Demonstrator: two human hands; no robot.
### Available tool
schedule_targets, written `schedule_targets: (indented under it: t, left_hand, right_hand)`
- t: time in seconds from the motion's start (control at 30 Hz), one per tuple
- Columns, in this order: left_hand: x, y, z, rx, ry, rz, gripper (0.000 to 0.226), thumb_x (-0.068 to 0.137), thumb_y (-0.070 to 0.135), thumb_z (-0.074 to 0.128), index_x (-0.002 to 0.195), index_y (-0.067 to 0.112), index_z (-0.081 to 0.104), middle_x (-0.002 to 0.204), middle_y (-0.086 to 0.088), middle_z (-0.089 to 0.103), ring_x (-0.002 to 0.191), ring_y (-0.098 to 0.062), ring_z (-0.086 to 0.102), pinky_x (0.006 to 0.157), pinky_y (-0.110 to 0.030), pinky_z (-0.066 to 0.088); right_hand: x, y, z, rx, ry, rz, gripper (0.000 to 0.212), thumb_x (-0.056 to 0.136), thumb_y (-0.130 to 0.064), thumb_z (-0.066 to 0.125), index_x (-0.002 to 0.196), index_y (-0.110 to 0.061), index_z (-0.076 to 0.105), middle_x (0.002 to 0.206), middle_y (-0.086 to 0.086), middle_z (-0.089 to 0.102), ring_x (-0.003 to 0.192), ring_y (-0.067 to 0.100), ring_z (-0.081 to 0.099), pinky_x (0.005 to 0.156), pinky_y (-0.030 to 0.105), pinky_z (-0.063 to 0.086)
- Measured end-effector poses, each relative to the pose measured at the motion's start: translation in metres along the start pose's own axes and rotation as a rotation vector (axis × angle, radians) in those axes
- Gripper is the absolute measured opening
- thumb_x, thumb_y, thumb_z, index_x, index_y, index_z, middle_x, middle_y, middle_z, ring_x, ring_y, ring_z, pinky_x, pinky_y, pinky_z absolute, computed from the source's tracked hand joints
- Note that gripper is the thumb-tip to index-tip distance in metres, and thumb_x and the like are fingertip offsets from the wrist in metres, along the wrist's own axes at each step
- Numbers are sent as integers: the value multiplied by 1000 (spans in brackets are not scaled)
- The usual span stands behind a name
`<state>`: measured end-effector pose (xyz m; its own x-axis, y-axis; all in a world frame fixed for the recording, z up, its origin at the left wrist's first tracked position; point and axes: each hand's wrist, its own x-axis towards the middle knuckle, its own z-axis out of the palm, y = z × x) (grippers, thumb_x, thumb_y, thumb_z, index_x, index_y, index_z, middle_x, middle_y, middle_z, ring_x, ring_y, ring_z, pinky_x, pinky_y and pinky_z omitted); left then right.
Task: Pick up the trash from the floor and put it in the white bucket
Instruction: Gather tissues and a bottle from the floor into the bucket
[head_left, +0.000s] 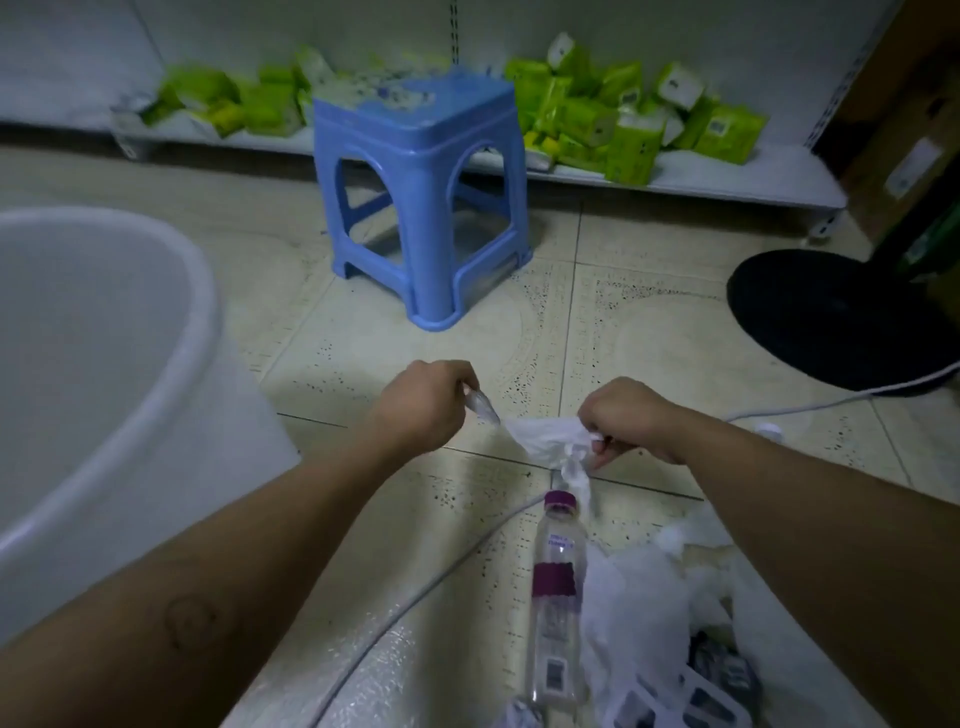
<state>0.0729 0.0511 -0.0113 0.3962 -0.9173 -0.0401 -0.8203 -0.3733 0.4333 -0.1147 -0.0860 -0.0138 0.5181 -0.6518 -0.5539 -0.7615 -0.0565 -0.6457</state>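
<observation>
Both bare arms reach forward over the tiled floor. The left hand is curled into a fist, pinching a small twisted bit of clear plastic wrap between thumb and fingers. The right hand is also closed, gripping a crumpled white tissue whose loose tail hangs down toward the floor. The two pieces meet between the hands (whether they are one joined piece or two cannot be told from this view).

The white bucket stands at the left, its wide rim close beside the left forearm, its inside looking bare as far as can be seen. More trash lies on the floor near the person: a clear plastic bottle with a purple cap and purple label lies lengthwise just below the hanging tissue, and to its right sits a heap of white plastic bags and some printed packaging at the lower edge. A white cable curves across the tiles beneath the bottle.

Farther off, a blue plastic stool stands on the floor before a low white shelf strewn with green packets. A black round fan base sits at the right
</observation>
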Motion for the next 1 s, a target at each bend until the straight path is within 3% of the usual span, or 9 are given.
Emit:
schedule_targets:
  t: [0.13,0.27,0.43,0.53,0.6,0.73,0.8,0.93,1.0]
  left_hand:
    - [-15,1,-59,59,19,-7,27,89,29,45,103,20,66,98,-5,71,85,-23,63,74,-35,53]
    - [-39,10,-124,100,113,19,37,85,53,55,92,19,64,84,2,65,80,-17,58,70,-34,50]
    - [-63,-1,-196,128,278,5,19,87,26,53,97,16,66,98,-9,72,92,-29,63,80,-38,52]
    - [-83,-18,-224,61,345,-91,24,82,14,52,97,17,70,101,-8,72,97,-27,63,82,-31,51]
    - [-97,-36,-234,49,353,-195,27,79,22,53,100,18,70,103,-9,71,96,-27,63,82,-31,52]
    - [-126,-78,-246,79,308,-340,33,81,40,51,103,21,67,105,-8,70,95,-27,63,85,-36,53]
    - [-141,-98,-255,137,268,-367,26,87,27,48,103,22,68,111,-8,70,97,-27,63,83,-31,51]
    - [-166,-137,-265,201,193,-441,45,88,10,47,129,27,55,128,-9,62,106,-26,60,89,-33,48]
    - [-173,-150,-261,255,80,-463,52,92,26,51,142,31,38,142,-9,51,121,-27,53,102,-37,43]
  right_hand:
    - [-22,-33,-4,69,-14,-79,18,81,-13,69,73,-3,57,64,9,52,55,21,55,61,34,59]
    - [-39,-62,-5,-11,216,-185,4,73,4,62,74,1,61,70,17,63,59,29,64,60,37,58]
    - [-55,-114,-5,184,251,-311,11,84,5,54,89,0,63,80,23,65,57,25,64,49,28,55]
    - [-71,-165,7,300,266,-425,13,87,2,57,79,-2,66,77,23,64,54,23,61,50,28,56]
    - [-85,-201,25,406,219,-498,13,85,2,55,77,0,66,78,23,63,59,26,62,59,32,59]
    - [-122,-260,77,460,-69,-612,19,86,3,52,98,2,68,87,16,65,72,22,64,72,34,60]
    - [-134,-280,102,323,-102,-704,23,85,-2,55,98,-10,72,94,9,69,82,20,65,85,38,57]
    - [-145,-299,140,-317,-80,-896,44,82,-20,58,123,-36,63,125,-13,61,111,12,57,96,27,44]
    - [-141,-301,157,-605,-69,-907,49,81,-31,57,128,-47,54,143,-13,48,132,14,43,116,45,24]
